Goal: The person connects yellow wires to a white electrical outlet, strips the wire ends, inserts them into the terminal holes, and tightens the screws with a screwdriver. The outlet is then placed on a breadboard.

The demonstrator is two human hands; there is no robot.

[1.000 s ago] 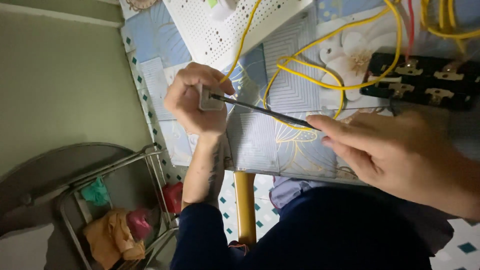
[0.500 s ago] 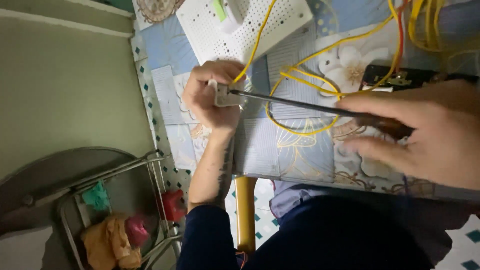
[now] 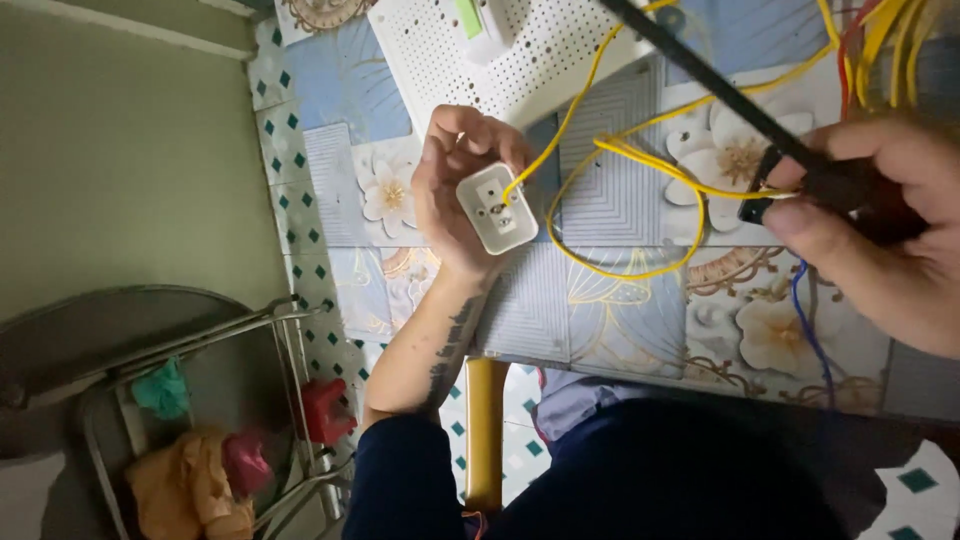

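My left hand point(image 3: 452, 195) grips a small white electrical socket block point(image 3: 496, 207) with its terminal side facing up. A yellow wire point(image 3: 620, 160) runs from the block and loops over the patterned tabletop point(image 3: 600, 320). My right hand point(image 3: 880, 230) is closed around the dark handle of a screwdriver point(image 3: 730, 95). Its long black shaft points up and to the left, well away from the block.
A white perforated board point(image 3: 540, 50) with a green and white part lies at the top. More yellow and red wires point(image 3: 870, 40) bunch at the top right. A metal folding chair point(image 3: 200, 400) holding coloured cloths stands at the lower left beside a green wall.
The screwdriver tip was at the socket block; my right hand has since pulled it away to the right and tilted it upward. My left hand has turned the block's face up.
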